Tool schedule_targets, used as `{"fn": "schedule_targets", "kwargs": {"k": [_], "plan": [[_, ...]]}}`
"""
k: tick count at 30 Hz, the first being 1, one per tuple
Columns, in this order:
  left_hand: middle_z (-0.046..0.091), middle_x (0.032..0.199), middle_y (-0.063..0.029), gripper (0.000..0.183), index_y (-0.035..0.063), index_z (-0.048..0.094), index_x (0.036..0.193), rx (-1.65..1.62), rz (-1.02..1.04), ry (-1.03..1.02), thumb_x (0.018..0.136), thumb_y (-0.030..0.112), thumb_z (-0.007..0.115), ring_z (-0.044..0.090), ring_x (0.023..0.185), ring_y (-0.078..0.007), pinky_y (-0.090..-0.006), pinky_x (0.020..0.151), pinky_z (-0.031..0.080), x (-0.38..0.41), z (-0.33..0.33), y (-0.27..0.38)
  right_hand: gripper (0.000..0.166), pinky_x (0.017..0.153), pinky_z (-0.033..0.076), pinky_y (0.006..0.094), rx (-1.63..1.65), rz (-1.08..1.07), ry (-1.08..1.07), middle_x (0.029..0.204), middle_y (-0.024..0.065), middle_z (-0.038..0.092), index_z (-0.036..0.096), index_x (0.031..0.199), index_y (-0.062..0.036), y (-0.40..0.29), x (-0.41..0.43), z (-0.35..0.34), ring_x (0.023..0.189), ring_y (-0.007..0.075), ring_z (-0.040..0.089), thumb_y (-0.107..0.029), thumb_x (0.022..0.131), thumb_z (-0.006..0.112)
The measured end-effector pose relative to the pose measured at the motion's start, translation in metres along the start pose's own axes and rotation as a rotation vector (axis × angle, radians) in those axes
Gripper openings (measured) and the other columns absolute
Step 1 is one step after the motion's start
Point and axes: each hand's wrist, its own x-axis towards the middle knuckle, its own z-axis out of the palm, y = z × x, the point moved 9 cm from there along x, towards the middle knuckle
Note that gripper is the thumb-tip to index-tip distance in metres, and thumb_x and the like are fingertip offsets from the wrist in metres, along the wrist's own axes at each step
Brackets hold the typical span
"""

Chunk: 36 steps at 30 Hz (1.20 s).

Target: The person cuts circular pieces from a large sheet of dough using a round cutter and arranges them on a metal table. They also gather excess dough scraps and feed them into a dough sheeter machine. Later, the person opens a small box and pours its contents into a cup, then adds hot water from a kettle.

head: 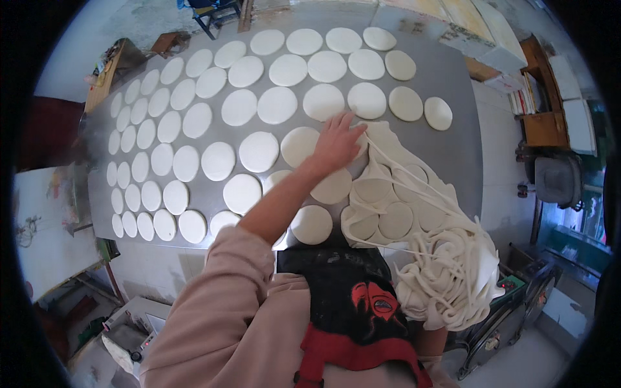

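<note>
My left hand [338, 140] reaches over the metal table and touches the upper left edge of a cut dough sheet [381, 131]. Whether its fingers pinch the dough is unclear. Stretched dough strands [417, 177] run from beside this hand to a tangled heap of dough trimmings [449, 276] at the lower right. My right forearm [431, 339] goes up under the heap, which rests on my right hand; that hand is hidden by dough. Cut dough rounds [395, 219] lie within the web of trimmings. Another dough round [312, 224] lies near the table's front edge.
Rows of several flat dough rounds [243, 107] cover much of the metal table [456, 160]. A black and red apron [349, 291] hangs at the front edge. A grey chair [558, 179] and wooden shelf [546, 128] stand right; machinery [514, 310] stands lower right.
</note>
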Motion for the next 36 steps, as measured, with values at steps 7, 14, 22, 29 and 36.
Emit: {"fn": "schedule_targets", "kwargs": {"k": [7, 14, 22, 29, 36], "plan": [[0.066, 0.095, -0.0163, 0.028, 0.0052, 0.063, 0.103, -1.213, -0.677, -0.185, 0.082, 0.024, 0.066, 0.062, 0.096, -0.0327, -0.0460, 0.084, 0.049, 0.097, 0.045, -0.047, 0.064, 0.105, 0.040, 0.0427, -0.025, 0.028, 0.052, 0.140, 0.0155, 0.043, 0.033, 0.143, -0.0044, 0.007, -0.013, -0.028, 0.126, 0.0280, 0.046, -0.035, 0.091, 0.056], [0.065, 0.099, -0.0165, 0.040, 0.0040, 0.062, 0.103, 0.046, -0.368, -0.602, 0.073, 0.029, 0.072, 0.063, 0.098, -0.0315, -0.0427, 0.084, 0.050, 0.054, 0.099, 0.006, 0.060, 0.104, 0.042, 0.0426, -0.508, -0.090, -0.091, 0.139, 0.0154, 0.045, 0.035, 0.142, -0.0045, -0.006, 0.009, -0.042, 0.125, 0.0277, 0.048, -0.030, 0.092, 0.056], [0.064, 0.082, -0.0085, 0.033, -0.0005, 0.058, 0.103, -0.590, -0.599, 0.163, 0.078, 0.022, 0.064, 0.063, 0.077, -0.0167, -0.0330, 0.069, 0.050, 0.123, -0.068, 0.023, 0.066, 0.101, 0.044, 0.0437, 0.069, 0.371, -0.312, 0.134, 0.0147, 0.051, 0.040, 0.139, -0.0054, 0.055, 0.087, -0.079, 0.118, 0.0294, 0.054, -0.052, 0.092, 0.047], [0.058, 0.103, -0.0058, 0.035, 0.0042, 0.055, 0.109, -0.947, -0.098, -0.127, 0.075, 0.002, 0.065, 0.058, 0.098, -0.0169, -0.0308, 0.085, 0.048, 0.051, -0.064, 0.276, 0.079, 0.107, 0.039, 0.0421, 0.373, 0.577, -0.633, 0.137, 0.0127, 0.049, 0.038, 0.141, -0.0048, 0.065, 0.107, -0.018, 0.124, 0.0279, 0.050, -0.064, 0.089, 0.044], [0.053, 0.126, -0.0149, 0.055, 0.0015, 0.048, 0.128, -0.756, -0.734, -0.047, 0.080, 0.012, 0.073, 0.051, 0.117, -0.0212, -0.0358, 0.098, 0.042, -0.129, -0.021, 0.192, 0.075, 0.107, 0.038, 0.0414, -0.123, 0.169, -0.719, 0.138, 0.0123, 0.048, 0.038, 0.141, -0.0049, -0.027, 0.120, -0.029, 0.125, 0.0274, 0.049, -0.057, 0.088, 0.051]]}}
